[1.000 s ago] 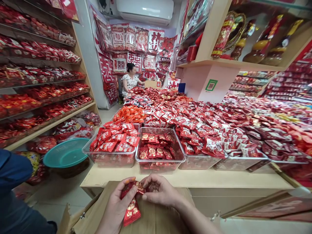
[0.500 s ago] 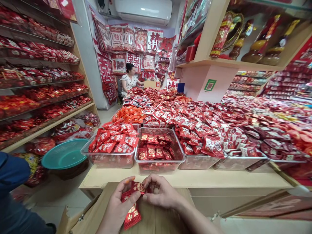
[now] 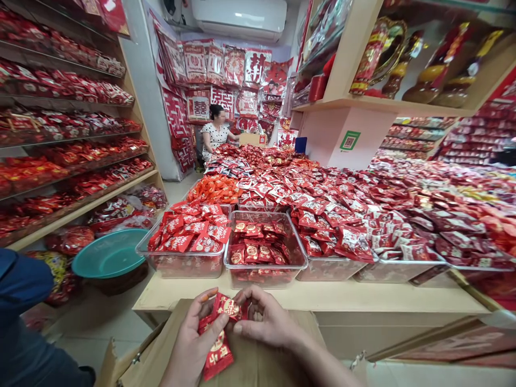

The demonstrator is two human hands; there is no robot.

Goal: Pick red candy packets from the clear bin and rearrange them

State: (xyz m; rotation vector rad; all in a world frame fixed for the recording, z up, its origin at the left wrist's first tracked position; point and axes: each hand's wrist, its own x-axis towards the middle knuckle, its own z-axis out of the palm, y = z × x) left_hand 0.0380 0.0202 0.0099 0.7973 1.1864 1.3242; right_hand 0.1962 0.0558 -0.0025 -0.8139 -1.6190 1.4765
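My left hand [image 3: 197, 333] is closed around red candy packets [image 3: 219, 352] with gold print, one hanging below the thumb. Between the two hands a further red packet [image 3: 227, 306] lies tilted, its left part under my left thumb. My right hand [image 3: 262, 317] curls at that packet's right end; whether its fingers pinch the edge is partly hidden. Both hands are above a brown cardboard box [image 3: 258, 357]. Just beyond them, a clear plastic bin [image 3: 266, 275] holds similar red packets with gold print.
More bins of red packets [image 3: 193, 231] line the pale counter [image 3: 185, 295]. At the left are stocked shelves [image 3: 80, 140] and a teal basin [image 3: 110, 255]. A person in blue [image 3: 24, 312] stands at the left edge; another person [image 3: 215, 134] is behind the counter.
The upper packet between my hands has tilted and shifted slightly up and left. My right fingers have loosened a little at its right end. The left hand keeps its hold.
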